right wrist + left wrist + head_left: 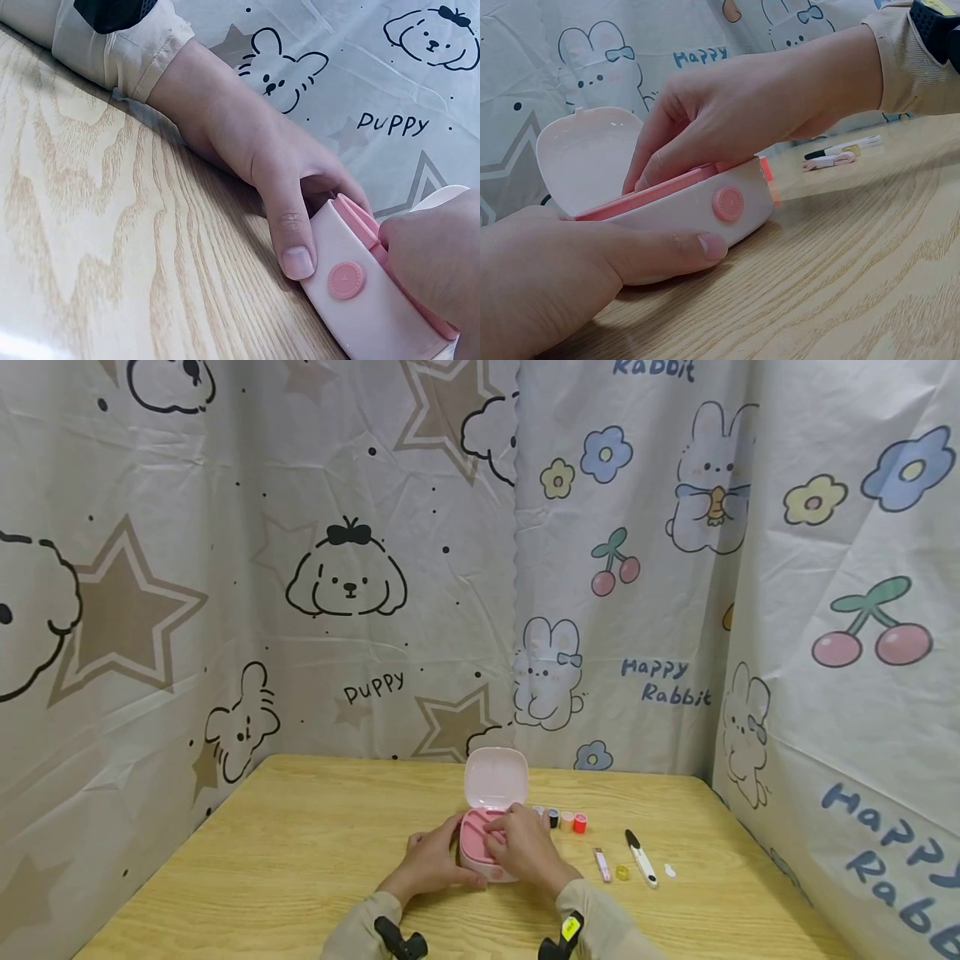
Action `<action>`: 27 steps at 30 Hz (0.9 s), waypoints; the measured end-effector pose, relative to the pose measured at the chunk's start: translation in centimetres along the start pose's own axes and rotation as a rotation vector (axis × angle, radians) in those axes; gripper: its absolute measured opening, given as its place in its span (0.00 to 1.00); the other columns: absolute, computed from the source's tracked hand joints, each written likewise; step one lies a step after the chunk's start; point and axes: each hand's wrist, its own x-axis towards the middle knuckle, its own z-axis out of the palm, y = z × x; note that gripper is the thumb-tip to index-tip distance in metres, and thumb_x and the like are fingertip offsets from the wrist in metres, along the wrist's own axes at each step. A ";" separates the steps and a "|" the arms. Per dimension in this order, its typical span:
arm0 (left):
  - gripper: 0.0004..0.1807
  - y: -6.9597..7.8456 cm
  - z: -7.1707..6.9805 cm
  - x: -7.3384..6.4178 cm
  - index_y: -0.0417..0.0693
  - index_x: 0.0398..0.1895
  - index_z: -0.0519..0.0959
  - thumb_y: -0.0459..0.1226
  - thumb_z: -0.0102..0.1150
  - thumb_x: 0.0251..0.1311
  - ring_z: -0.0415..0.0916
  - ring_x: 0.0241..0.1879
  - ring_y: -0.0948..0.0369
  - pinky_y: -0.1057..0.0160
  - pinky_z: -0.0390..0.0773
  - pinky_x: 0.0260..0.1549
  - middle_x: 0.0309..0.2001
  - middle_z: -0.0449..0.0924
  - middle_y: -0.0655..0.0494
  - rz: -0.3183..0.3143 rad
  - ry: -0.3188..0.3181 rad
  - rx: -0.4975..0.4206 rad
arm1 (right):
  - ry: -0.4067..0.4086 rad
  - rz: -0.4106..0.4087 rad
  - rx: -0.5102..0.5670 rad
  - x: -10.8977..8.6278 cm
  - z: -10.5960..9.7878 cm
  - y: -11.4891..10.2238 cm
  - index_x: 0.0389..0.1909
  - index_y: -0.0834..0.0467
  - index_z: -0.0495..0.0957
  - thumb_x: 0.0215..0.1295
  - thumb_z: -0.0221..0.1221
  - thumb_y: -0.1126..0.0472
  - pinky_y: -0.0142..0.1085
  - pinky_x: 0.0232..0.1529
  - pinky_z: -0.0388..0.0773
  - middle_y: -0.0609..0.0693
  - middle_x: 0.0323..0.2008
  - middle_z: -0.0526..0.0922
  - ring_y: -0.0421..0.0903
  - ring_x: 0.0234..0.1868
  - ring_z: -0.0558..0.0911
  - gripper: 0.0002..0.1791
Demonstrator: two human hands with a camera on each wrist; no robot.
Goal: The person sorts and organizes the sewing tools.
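A small white-and-pink box point(480, 870) stands on the table with its pale pink lid point(496, 777) raised at the back. A pink tray point(474, 835) with dividers fills its top, and a round pink button point(727, 204) marks its front. My left hand point(431, 864) grips the box's left side, thumb along the front wall and fingers round behind. My right hand point(528, 847) is over the tray, its bent fingers reaching down into it. I cannot tell whether those fingertips pinch anything.
Right of the box is a row of thread spools, with a black one point(553, 818) and a red one point(581, 823). Nearer lie a pinkish strip-like bundle point(602, 865), a yellow ring-like piece point(622, 873), a black-and-white slim tool point(641, 860) and a small white piece point(670, 870). Printed curtains surround the table.
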 end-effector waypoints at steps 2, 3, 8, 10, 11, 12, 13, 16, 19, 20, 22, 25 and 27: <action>0.66 0.0 0.0 0.0 0.42 0.79 0.61 0.64 0.81 0.39 0.68 0.70 0.50 0.41 0.55 0.55 0.73 0.69 0.47 -0.008 -0.005 -0.003 | -0.006 0.003 -0.004 0.0 -0.1 0.0 0.41 0.53 0.93 0.63 0.70 0.58 0.69 0.50 0.64 0.41 0.29 0.77 0.41 0.34 0.69 0.08; 0.67 0.1 0.0 0.0 0.41 0.79 0.60 0.64 0.81 0.39 0.68 0.70 0.49 0.40 0.55 0.55 0.73 0.69 0.46 -0.007 -0.006 -0.008 | -0.006 0.002 -0.008 0.0 -0.2 -0.1 0.40 0.53 0.93 0.63 0.69 0.58 0.66 0.49 0.66 0.40 0.28 0.76 0.41 0.34 0.69 0.08; 0.70 0.2 -0.1 -0.2 0.37 0.80 0.58 0.64 0.81 0.39 0.68 0.70 0.48 0.39 0.56 0.55 0.74 0.68 0.44 -0.003 0.003 -0.002 | 0.016 -0.035 -0.014 0.2 -0.5 -0.2 0.38 0.53 0.92 0.63 0.68 0.59 0.49 0.38 0.62 0.41 0.25 0.74 0.41 0.32 0.69 0.06; 0.70 0.2 -0.1 -0.2 0.37 0.80 0.58 0.63 0.82 0.38 0.68 0.69 0.48 0.40 0.56 0.54 0.73 0.68 0.44 0.003 0.009 0.004 | 0.023 -0.044 -0.015 0.2 -0.6 -0.2 0.38 0.53 0.92 0.63 0.68 0.59 0.46 0.36 0.61 0.41 0.25 0.76 0.41 0.32 0.70 0.06; 0.70 0.2 -0.1 -0.2 0.37 0.80 0.58 0.63 0.82 0.39 0.69 0.69 0.48 0.39 0.56 0.54 0.73 0.68 0.44 0.007 0.009 0.005 | 0.023 -0.044 -0.019 0.2 -0.7 -0.3 0.38 0.53 0.92 0.62 0.68 0.59 0.46 0.36 0.61 0.42 0.26 0.77 0.41 0.32 0.70 0.07; 0.70 0.2 0.0 -0.2 0.37 0.80 0.58 0.63 0.82 0.39 0.68 0.70 0.48 0.40 0.56 0.54 0.73 0.68 0.44 0.005 0.005 0.004 | 0.021 -0.042 -0.023 0.1 -0.8 -0.3 0.38 0.53 0.93 0.62 0.69 0.59 0.47 0.36 0.61 0.42 0.27 0.78 0.41 0.32 0.70 0.07; 0.70 0.2 -0.1 -0.1 0.37 0.80 0.58 0.63 0.82 0.39 0.68 0.70 0.48 0.40 0.56 0.54 0.73 0.68 0.44 0.005 0.004 0.004 | 0.018 -0.039 -0.028 0.1 -0.8 -0.3 0.39 0.52 0.93 0.62 0.69 0.58 0.48 0.37 0.61 0.42 0.27 0.79 0.41 0.32 0.71 0.07; 0.69 0.1 -0.1 0.0 0.38 0.80 0.58 0.64 0.81 0.39 0.68 0.70 0.49 0.40 0.56 0.54 0.74 0.68 0.45 0.002 -0.004 0.009 | 0.013 -0.031 -0.045 0.1 -0.9 -0.3 0.39 0.52 0.93 0.61 0.70 0.58 0.53 0.40 0.65 0.43 0.29 0.80 0.42 0.33 0.72 0.08; 0.70 0.0 0.0 0.1 0.38 0.80 0.58 0.64 0.82 0.38 0.69 0.69 0.48 0.40 0.57 0.54 0.73 0.68 0.45 0.006 0.002 0.012 | 0.021 -0.028 -0.060 0.1 -1.1 -0.3 0.40 0.52 0.93 0.60 0.70 0.58 0.61 0.45 0.67 0.43 0.31 0.81 0.43 0.35 0.73 0.08; 0.69 0.0 0.0 0.2 0.38 0.80 0.58 0.64 0.82 0.38 0.69 0.69 0.49 0.40 0.57 0.54 0.73 0.68 0.45 0.006 0.004 0.013 | 0.025 -0.027 -0.062 0.1 -1.1 -0.3 0.40 0.52 0.93 0.60 0.70 0.58 0.63 0.46 0.67 0.43 0.31 0.81 0.43 0.35 0.73 0.08; 0.69 0.0 0.0 0.2 0.39 0.79 0.59 0.64 0.82 0.38 0.69 0.69 0.49 0.40 0.56 0.54 0.73 0.69 0.45 0.005 0.006 0.010 | 0.032 -0.022 -0.064 0.0 -1.2 -0.3 0.39 0.52 0.93 0.61 0.70 0.58 0.67 0.48 0.66 0.43 0.30 0.80 0.44 0.35 0.73 0.08; 0.69 -0.1 0.1 0.1 0.39 0.79 0.60 0.64 0.82 0.38 0.69 0.69 0.48 0.39 0.56 0.54 0.73 0.69 0.45 0.008 0.006 0.008 | 0.040 -0.015 -0.069 0.0 -1.3 -0.3 0.38 0.52 0.93 0.61 0.70 0.57 0.70 0.50 0.65 0.42 0.28 0.78 0.44 0.34 0.72 0.07; 0.69 -0.1 0.1 0.1 0.39 0.79 0.60 0.64 0.82 0.37 0.69 0.69 0.48 0.39 0.56 0.55 0.73 0.69 0.45 0.009 0.004 0.008 | 0.043 -0.014 -0.071 -0.1 -1.4 -0.2 0.38 0.52 0.93 0.61 0.69 0.57 0.72 0.50 0.64 0.42 0.28 0.77 0.44 0.34 0.72 0.07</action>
